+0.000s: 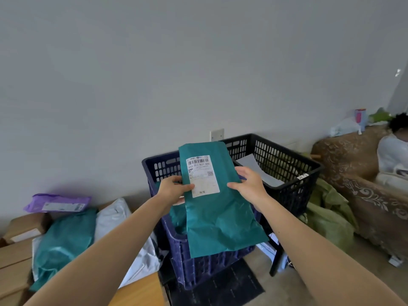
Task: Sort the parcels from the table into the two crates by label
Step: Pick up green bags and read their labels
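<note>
I hold a flat teal parcel point(220, 219) up in front of the crates, its white barcode label point(202, 175) facing me. My left hand point(173, 188) grips its left edge with the thumb across the label's lower corner. My right hand point(249, 186) holds the right edge, thumb on the front. Behind the parcel stands a dark blue crate point(194, 266) with something teal inside. To its right is a black crate point(287, 160) holding a white parcel point(258, 171). On the wooden table point(141, 292) at lower left lie a teal parcel point(64, 241), a white parcel point(112, 217), a purple parcel point(57, 203) and cardboard boxes point(24, 226).
A brown patterned sofa point(362, 184) stands at the right, with a person in white point(393, 155) sitting on it. Green bags point(329, 217) lie on the floor between the sofa and the black crate. A dark mat point(220, 286) lies under the blue crate. The grey wall point(176, 74) is behind the crates.
</note>
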`<state>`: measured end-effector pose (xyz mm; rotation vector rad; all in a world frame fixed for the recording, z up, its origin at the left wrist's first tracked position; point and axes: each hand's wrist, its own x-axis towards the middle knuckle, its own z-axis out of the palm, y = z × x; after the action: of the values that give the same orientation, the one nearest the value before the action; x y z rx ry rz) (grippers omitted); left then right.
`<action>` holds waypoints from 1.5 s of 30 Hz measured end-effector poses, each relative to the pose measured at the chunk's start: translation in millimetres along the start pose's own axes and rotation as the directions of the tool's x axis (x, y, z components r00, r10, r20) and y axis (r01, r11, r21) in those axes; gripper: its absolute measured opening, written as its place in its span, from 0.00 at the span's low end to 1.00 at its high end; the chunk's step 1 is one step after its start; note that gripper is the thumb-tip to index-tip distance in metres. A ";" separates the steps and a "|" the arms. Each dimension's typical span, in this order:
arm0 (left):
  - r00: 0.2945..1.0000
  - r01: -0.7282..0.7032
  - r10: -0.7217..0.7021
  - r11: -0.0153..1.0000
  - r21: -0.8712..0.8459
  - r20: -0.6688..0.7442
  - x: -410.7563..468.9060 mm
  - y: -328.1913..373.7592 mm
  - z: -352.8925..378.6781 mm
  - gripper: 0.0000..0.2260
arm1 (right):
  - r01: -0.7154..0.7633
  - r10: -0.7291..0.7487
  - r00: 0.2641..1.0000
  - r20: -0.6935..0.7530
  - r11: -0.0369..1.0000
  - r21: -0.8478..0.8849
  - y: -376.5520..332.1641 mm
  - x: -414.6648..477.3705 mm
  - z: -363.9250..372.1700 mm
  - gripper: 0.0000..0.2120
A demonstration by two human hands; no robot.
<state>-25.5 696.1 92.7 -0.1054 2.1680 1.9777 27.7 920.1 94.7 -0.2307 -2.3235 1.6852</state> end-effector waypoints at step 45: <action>0.829 0.481 -0.347 0.843 0.242 -0.438 292.7 -132.0 51.0 0.27 | -0.161 0.362 0.884 0.297 0.831 -0.533 209.6 267.3 160.2 0.35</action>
<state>-281.0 758.3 -98.5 -0.9007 2.4084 1.3920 -280.5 915.0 -119.8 -0.3629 -3.1431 1.2852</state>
